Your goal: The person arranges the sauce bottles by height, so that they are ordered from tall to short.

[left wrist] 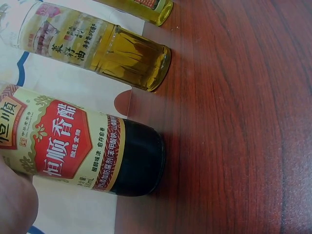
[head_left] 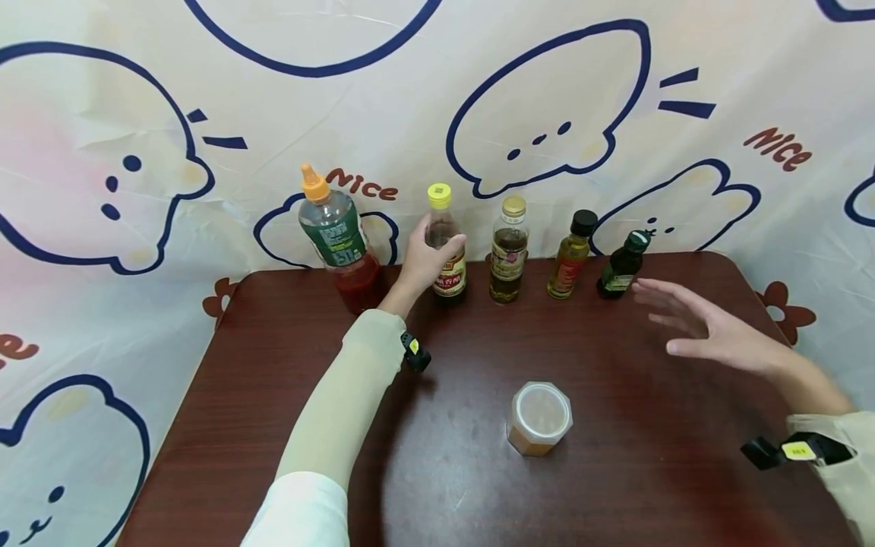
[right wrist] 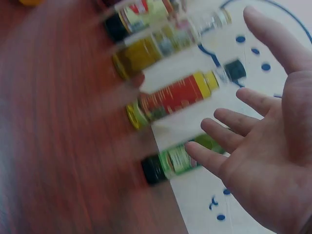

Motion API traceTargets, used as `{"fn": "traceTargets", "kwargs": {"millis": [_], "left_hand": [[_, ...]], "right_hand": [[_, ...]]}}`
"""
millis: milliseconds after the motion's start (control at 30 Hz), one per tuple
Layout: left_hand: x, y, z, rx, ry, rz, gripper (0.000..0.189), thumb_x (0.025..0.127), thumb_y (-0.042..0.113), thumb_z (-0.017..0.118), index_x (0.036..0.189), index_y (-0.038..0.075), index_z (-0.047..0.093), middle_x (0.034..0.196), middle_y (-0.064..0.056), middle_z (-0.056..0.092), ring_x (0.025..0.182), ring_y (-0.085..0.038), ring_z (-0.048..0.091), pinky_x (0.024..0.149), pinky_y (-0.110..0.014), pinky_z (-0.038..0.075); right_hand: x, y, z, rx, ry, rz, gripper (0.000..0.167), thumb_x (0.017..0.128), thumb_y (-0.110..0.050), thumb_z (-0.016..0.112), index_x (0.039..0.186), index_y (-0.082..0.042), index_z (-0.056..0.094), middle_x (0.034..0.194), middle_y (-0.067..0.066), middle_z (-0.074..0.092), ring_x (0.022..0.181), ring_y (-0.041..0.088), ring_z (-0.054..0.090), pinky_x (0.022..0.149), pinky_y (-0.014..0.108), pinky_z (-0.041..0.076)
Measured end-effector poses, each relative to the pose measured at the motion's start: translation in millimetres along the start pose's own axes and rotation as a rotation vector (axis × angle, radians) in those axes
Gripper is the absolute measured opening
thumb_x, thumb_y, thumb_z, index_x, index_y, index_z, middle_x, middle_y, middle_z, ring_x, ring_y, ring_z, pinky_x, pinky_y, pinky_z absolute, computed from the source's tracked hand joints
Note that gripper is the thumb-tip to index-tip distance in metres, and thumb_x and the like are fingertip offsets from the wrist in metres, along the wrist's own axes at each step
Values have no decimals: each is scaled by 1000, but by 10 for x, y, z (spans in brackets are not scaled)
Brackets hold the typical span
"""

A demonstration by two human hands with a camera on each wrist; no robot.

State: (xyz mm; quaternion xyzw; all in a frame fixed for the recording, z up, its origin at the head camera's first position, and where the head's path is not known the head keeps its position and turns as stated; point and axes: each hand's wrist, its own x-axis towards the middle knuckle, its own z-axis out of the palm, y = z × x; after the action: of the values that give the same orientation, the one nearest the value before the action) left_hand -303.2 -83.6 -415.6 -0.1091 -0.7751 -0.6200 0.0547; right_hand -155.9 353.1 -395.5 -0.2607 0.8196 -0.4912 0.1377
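At the back of the table, my left hand [head_left: 425, 262] grips a vinegar bottle [head_left: 451, 282] with a yellow cap; its fingers behind the bottle are mostly hidden. The red and cream label of that vinegar bottle [left wrist: 63, 139] faces the left wrist camera, above a dark base. My right hand [head_left: 714, 330] is held in the air to the right with fingers spread and nothing in it. Nearest to it stands a small dark green bottle [head_left: 620, 266]. In the right wrist view, the fingertips of the right hand [right wrist: 273, 151] overlap the green bottle [right wrist: 178, 160]; contact cannot be made out.
An oil bottle [head_left: 509, 258] and a smaller red-labelled bottle [head_left: 567, 266] stand between the hands. Left of the left hand is a squeeze bottle [head_left: 342, 243] of red sauce with an orange tip. A lidded jar [head_left: 540, 418] sits nearer the front. A patterned cloth [head_left: 383, 114] hangs behind.
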Motion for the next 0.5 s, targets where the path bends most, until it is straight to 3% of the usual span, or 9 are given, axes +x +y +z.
{"fn": "traceTargets", "kwargs": {"millis": [333, 500], "left_hand": [[5, 1, 1, -1, -4, -14, 49, 93, 26, 74, 135, 10, 55, 130, -9, 60, 120, -23, 56, 103, -43, 47], [4, 4, 1, -3, -6, -11, 47, 94, 23, 74, 135, 10, 55, 130, -10, 59, 121, -24, 55, 103, -44, 47]], "right_hand": [[35, -142, 359, 133, -144, -205, 97, 79, 13, 71, 160, -1, 19, 164, 17, 27, 146, 19, 37, 109, 20, 38], [79, -191, 516, 163, -195, -242, 98, 80, 5, 75, 160, -1, 19, 164, 21, 26, 149, 23, 33, 113, 22, 35]]}}
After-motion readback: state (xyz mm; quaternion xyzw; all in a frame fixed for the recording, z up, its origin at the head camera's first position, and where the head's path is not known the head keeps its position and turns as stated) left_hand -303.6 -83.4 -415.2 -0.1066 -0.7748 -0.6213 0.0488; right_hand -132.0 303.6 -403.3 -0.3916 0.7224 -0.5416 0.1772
